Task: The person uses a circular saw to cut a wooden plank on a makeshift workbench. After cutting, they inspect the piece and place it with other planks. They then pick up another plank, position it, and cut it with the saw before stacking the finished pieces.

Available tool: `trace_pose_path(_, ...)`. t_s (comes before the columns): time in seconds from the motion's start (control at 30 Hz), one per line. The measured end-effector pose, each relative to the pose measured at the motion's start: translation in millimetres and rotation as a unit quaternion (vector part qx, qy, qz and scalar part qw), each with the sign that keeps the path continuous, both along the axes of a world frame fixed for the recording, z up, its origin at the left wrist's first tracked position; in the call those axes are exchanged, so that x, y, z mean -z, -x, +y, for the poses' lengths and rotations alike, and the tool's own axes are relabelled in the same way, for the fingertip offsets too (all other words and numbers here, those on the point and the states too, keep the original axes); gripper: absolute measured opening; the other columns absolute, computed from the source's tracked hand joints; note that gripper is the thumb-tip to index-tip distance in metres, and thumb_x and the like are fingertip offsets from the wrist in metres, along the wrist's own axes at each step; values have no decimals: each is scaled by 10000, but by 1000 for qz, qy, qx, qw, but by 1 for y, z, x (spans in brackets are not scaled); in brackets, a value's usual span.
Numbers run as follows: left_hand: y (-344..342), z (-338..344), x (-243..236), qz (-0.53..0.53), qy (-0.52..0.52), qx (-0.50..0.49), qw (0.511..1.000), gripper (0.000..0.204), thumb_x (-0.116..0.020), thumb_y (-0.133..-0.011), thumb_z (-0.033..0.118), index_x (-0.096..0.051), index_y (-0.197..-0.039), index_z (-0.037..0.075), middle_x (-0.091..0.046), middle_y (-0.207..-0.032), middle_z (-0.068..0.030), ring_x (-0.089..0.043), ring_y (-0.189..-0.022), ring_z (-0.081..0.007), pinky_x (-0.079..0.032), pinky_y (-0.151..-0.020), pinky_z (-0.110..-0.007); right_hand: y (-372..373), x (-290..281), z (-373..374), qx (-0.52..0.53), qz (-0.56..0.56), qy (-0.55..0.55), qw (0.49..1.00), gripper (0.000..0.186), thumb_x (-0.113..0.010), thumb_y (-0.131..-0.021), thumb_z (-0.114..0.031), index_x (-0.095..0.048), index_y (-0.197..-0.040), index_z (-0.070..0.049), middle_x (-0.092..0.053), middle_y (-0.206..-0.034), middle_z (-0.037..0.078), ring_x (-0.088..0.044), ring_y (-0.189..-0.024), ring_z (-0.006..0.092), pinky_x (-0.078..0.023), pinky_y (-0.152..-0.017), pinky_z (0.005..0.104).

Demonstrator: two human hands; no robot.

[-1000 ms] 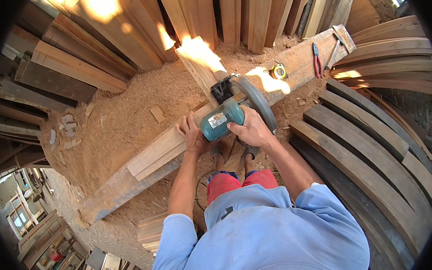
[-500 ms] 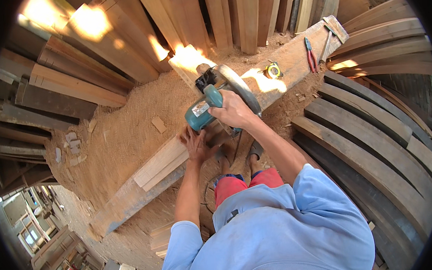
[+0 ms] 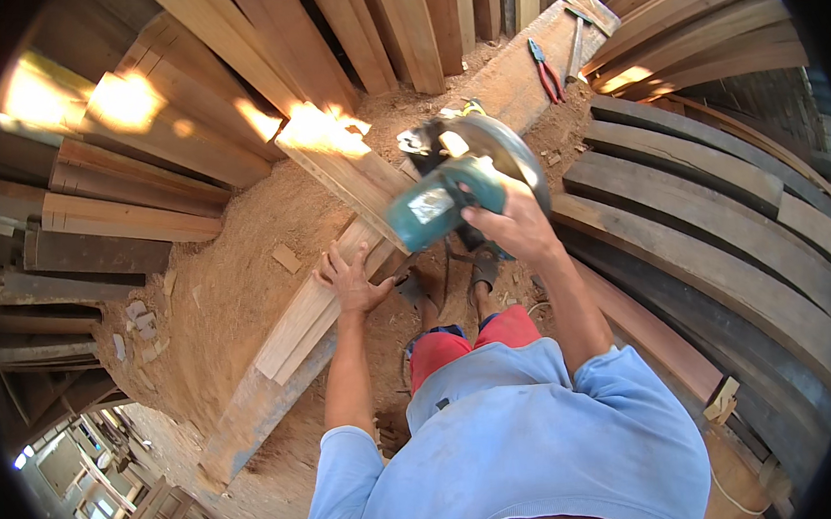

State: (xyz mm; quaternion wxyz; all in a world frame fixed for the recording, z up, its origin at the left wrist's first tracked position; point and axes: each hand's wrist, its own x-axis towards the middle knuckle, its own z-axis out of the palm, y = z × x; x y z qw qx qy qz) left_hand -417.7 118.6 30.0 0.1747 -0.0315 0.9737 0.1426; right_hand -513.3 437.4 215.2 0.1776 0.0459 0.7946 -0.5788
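My right hand [image 3: 513, 217] is wrapped round the rear handle of a teal circular saw [image 3: 431, 201]. The saw hangs tilted, close in front of me, slightly blurred, and covers part of the work plank [image 3: 281, 387]. My left hand [image 3: 352, 280] lies with spread fingers on pale wooden boards [image 3: 301, 328] placed side by side along that plank. Another board [image 3: 344, 173] lies crosswise just beyond, its far end in bright sun. Only a bit of a yellow tape measure [image 3: 473, 107] shows behind the saw.
Pliers with red handles [image 3: 547, 71] and a hammer [image 3: 577, 45] lie at the plank's far end. Upright timber [image 3: 411, 31] lines the back. Curved beams [image 3: 689, 214] are stacked at my right. Sawdust [image 3: 232, 299] and offcuts cover the ground, and a cable [image 3: 740, 501] runs at lower right.
The saw has come up off the wood and moved to the right in my right hand. My left hand has come away from beside the saw, fingers spreading on the boards. The view has shifted.
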Motion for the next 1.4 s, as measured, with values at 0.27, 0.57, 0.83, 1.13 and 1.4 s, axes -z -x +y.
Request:
trace_pose_path(0.27, -2, -3, 11, 12, -6, 9, 1000, 1008, -949, -564, 507, -534, -1467, 340, -177, -1684, -279, -130, -1544, -519, -21, -1203, -729, -100, 59, 94, 164, -40, -41, 985, 205, -712, -885, -105, -617, -1051, -32, -554, -759, -25, -504, -586, 66, -399, -513, 261)
trace_pose_path(0.57, -7, 24, -18, 104, 15, 79, 991, 844, -924, -650, 247, -601, -1428, 294, -318, -1599, -268, -286, -1452, -488, -185, -1184, -658, -160, 73, 127, 196, -144, -12, 970, 244, -709, -867, -141, -669, -1041, 25, -637, -795, 39, -564, -644, 118, -471, -591, 312)
trace_pose_path(0.83, -23, 25, 5, 155, -110, 128, 973, 725, -708, -733, -98, -647, -1394, 193, -587, -1149, -181, -563, -1055, -394, -494, -919, -480, -155, 76, 103, 160, -107, 15, 981, 290, -716, -859, -145, -662, -1095, 15, -660, -900, 68, -609, -807, 158, -486, -747, 339)
trace_pose_path(1.13, -58, -2, 8, 137, -45, 132, 981, 741, -708, -741, -87, -636, -1412, 218, -558, -1136, -211, -554, -1053, -406, -497, -904, -485, -158, 96, 85, 137, -36, 36, 989, 245, -719, -878, -156, -620, -1063, -30, -564, -798, -10, -512, -610, 79, -432, -542, 280)
trace_pose_path(1.4, -43, -11, 3, 148, -13, 148, 978, 727, -729, -693, 79, -667, -1393, 266, -409, -1529, -270, -394, -1382, -481, -287, -1112, -696, -164, 74, 77, 150, -117, 32, 981, 285, -717, -853, -130, -656, -1097, 4, -644, -897, 48, -596, -803, 150, -487, -742, 339)
